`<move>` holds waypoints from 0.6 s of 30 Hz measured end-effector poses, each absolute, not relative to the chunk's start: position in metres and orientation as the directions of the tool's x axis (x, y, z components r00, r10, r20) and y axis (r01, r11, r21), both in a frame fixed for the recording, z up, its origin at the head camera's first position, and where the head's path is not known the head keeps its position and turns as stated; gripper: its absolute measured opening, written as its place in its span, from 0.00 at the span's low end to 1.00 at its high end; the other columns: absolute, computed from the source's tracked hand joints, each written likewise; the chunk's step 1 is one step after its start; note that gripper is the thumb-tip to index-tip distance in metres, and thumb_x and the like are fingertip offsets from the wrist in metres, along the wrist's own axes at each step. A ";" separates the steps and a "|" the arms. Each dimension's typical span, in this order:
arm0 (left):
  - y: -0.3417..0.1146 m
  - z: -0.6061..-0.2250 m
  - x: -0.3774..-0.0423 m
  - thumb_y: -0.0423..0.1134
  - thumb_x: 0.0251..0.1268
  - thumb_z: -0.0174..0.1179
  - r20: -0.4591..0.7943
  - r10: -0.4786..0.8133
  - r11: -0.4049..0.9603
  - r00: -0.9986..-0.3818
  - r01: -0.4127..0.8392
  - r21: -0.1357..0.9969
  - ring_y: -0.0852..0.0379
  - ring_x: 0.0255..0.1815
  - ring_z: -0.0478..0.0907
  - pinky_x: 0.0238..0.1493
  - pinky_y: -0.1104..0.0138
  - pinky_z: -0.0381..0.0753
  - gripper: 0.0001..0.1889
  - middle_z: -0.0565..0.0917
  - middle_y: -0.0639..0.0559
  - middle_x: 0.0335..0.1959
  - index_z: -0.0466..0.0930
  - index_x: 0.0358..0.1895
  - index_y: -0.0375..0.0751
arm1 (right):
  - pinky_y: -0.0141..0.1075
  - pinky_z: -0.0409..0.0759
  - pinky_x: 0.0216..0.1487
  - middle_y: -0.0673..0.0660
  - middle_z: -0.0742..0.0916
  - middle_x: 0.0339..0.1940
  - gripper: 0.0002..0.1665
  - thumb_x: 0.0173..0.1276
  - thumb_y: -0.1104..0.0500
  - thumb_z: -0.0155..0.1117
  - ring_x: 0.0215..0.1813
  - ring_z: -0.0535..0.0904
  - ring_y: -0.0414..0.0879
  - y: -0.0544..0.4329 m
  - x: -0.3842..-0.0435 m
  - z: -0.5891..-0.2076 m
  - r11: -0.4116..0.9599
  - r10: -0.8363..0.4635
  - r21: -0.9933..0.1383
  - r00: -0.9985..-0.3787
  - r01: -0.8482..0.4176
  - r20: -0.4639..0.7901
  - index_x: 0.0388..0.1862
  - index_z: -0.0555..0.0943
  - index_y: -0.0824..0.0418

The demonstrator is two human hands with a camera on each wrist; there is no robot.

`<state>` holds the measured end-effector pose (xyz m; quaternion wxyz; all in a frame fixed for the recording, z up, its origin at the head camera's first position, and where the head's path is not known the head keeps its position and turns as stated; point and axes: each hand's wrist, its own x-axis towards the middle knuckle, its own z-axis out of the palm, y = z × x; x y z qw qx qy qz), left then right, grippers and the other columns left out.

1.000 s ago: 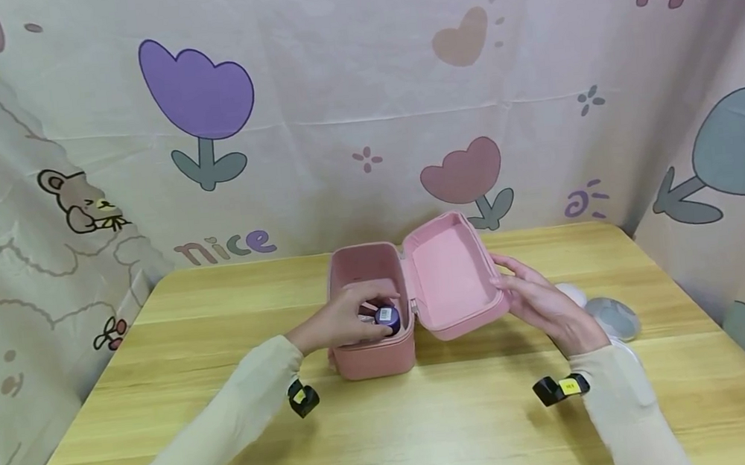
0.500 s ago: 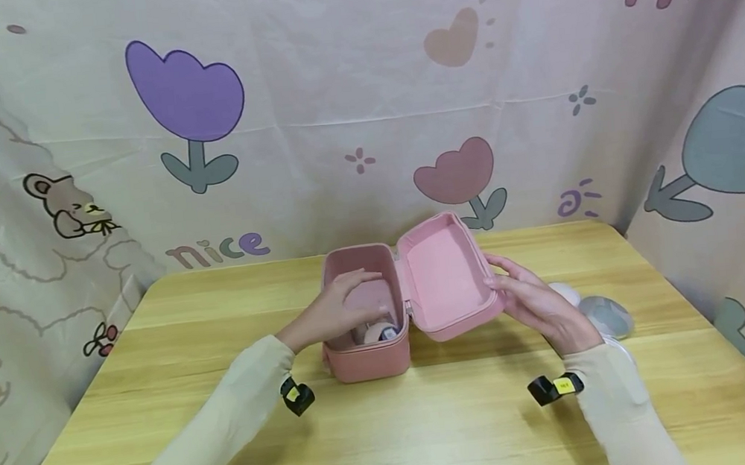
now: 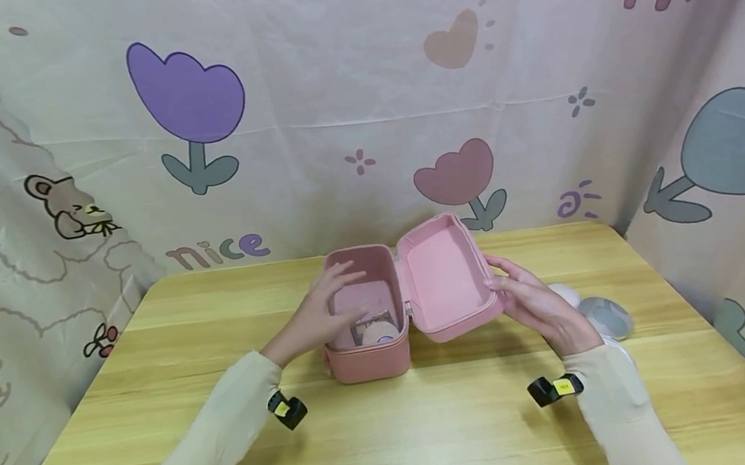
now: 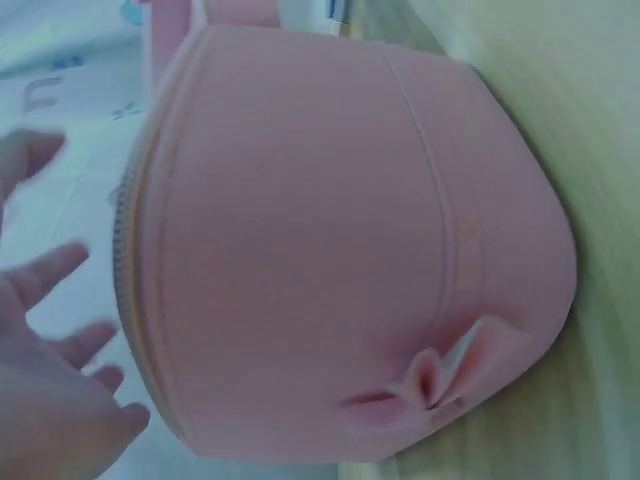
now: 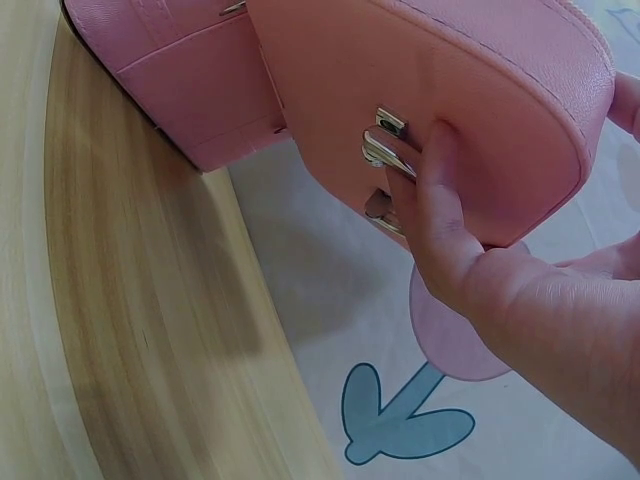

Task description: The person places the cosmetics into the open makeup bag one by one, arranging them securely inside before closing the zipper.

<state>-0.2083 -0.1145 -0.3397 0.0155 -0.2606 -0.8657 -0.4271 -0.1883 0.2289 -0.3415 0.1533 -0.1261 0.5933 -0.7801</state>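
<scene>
A pink zip-up cosmetic case (image 3: 372, 363) stands on the table with its lid (image 3: 450, 273) swung out to the right. Over the case's left rim hovers my left hand (image 3: 316, 313), fingers spread and nothing in them; the left wrist view shows its fingertips beside the zipped edge. Inside, near the front, lie a round pale item (image 3: 379, 332) and a flat, dark-patterned item (image 3: 363, 326) partly under it. My right hand (image 3: 544, 309) grips the lid's right edge, thumb at the inner rim. In the right wrist view a finger presses the lid's outside beside metal handle fittings (image 5: 385, 145).
Behind my right hand on the table (image 3: 472, 432) are a grey rounded item (image 3: 606, 317) and a white round item (image 3: 565, 293), both partly covered by the hand and sleeve. A patterned cloth (image 3: 315, 193) hangs at the table's back and sides.
My left hand had a dark purple round item in the case, let go of it, then rose and drew back left to the rim. The right hand keeps holding the lid.
</scene>
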 end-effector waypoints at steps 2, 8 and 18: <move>-0.120 -0.344 -0.205 0.34 0.61 0.63 0.269 0.372 0.445 -0.888 0.425 0.788 0.37 0.74 0.46 0.65 0.36 0.47 0.32 0.55 0.38 0.75 0.66 0.69 0.36 | 0.33 0.75 0.55 0.59 0.72 0.58 0.40 0.71 0.67 0.50 0.51 0.78 0.43 0.229 -0.188 -0.342 -0.246 -0.390 -0.965 -0.920 0.085 0.018 0.74 0.42 0.74; -0.139 -0.363 -0.200 0.24 0.63 0.49 0.178 0.215 -0.032 -0.960 0.175 0.984 0.38 0.74 0.48 0.69 0.47 0.54 0.36 0.49 0.34 0.75 0.46 0.74 0.30 | 0.33 0.75 0.55 0.61 0.70 0.60 0.41 0.71 0.66 0.51 0.52 0.78 0.43 0.229 -0.189 -0.341 -0.235 -0.385 -0.969 -0.923 0.078 0.019 0.74 0.42 0.73; -0.150 -0.382 -0.197 0.28 0.64 0.38 0.018 0.250 -0.321 -0.968 -0.066 0.945 0.41 0.71 0.50 0.63 0.52 0.59 0.35 0.47 0.31 0.74 0.39 0.75 0.29 | 0.35 0.76 0.54 0.59 0.73 0.57 0.40 0.72 0.66 0.49 0.51 0.79 0.45 0.230 -0.188 -0.344 -0.249 -0.400 -0.964 -0.916 0.091 0.017 0.74 0.42 0.73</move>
